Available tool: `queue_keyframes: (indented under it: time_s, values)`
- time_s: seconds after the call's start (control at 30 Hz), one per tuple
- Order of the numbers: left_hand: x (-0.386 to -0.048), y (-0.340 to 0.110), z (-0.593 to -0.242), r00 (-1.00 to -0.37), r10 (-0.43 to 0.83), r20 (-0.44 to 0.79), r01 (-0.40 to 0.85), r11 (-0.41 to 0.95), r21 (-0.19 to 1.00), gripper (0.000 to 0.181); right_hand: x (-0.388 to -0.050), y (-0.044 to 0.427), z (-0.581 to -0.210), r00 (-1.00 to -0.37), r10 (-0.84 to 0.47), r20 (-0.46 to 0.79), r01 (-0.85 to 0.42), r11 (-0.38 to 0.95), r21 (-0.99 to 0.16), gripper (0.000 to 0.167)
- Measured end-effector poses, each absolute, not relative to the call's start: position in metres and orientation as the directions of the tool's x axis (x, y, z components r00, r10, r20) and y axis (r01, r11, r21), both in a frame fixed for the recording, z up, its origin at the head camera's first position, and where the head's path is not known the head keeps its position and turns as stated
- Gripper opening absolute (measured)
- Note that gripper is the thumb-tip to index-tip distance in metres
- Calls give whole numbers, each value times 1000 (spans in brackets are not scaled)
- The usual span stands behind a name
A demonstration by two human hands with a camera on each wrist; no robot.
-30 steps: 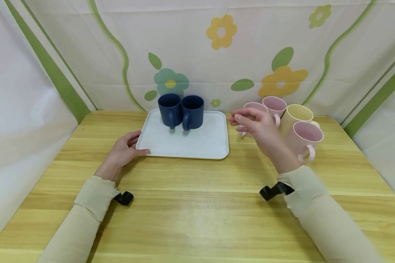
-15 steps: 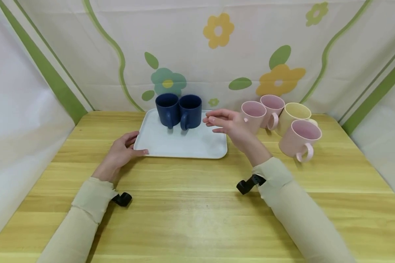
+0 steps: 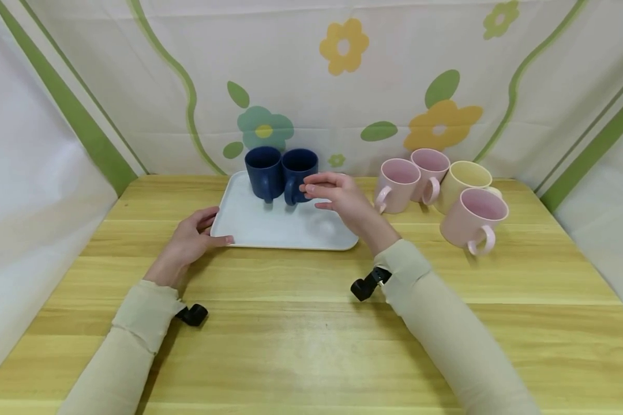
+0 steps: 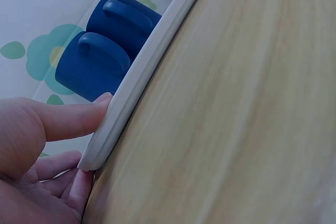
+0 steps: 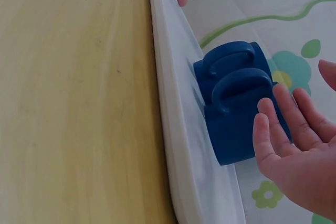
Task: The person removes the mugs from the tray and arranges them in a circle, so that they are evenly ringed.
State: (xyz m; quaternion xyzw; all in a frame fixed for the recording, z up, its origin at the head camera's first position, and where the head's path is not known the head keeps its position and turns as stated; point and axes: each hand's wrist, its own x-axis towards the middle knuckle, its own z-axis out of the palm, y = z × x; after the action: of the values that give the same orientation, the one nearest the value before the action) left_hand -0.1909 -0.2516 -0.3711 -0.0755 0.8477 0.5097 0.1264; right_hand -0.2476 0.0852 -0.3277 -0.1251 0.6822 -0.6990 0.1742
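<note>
Right hand (image 3: 341,199), empty, has swung over the tray (image 3: 259,227), blue mugs (image 3: 265,174) seemingly within reach; left hand (image 3: 191,237) grips its front-left corner.

Right hand (image 3: 340,199) has swung left: a second ago in front of the leftmost pink mug (image 3: 401,187), half a second ago over the right end of the tray (image 3: 270,227), now farther in. Fingertips now overlap the right-hand blue mug (image 3: 302,163) in head view; contact unclear. Sleeve (image 3: 446,328) and black wrist camera (image 3: 364,286) shifted left with it. Leftmost pink mug, yellow mug (image 3: 449,189) and nearest pink mug (image 3: 462,222) no longer screened by hand or forearm.
</note>
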Motion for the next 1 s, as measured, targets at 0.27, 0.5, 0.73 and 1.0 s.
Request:
queue_keyframes:
  time_s: [0.27,0.5,0.73,1.0]
  values:
    - [-192,-244,-372,-954,14,-301,-262,450,853,99,-252,84,-340,-926,-360,-113,122,-2,-993,40]
    - [-193,-245,-373,-954,1,-299,-266,450,853,98,-255,73,-344,-920,-363,-146,170,-37,-985,39]
    - [-192,-249,-372,-954,10,-300,-263,455,851,99,-256,60,-349,-923,-340,-183,216,-62,-974,39]
    - [-191,-249,-370,-955,14,-297,-257,466,847,99,-259,50,-354,-919,-340,-200,244,-92,-965,42]
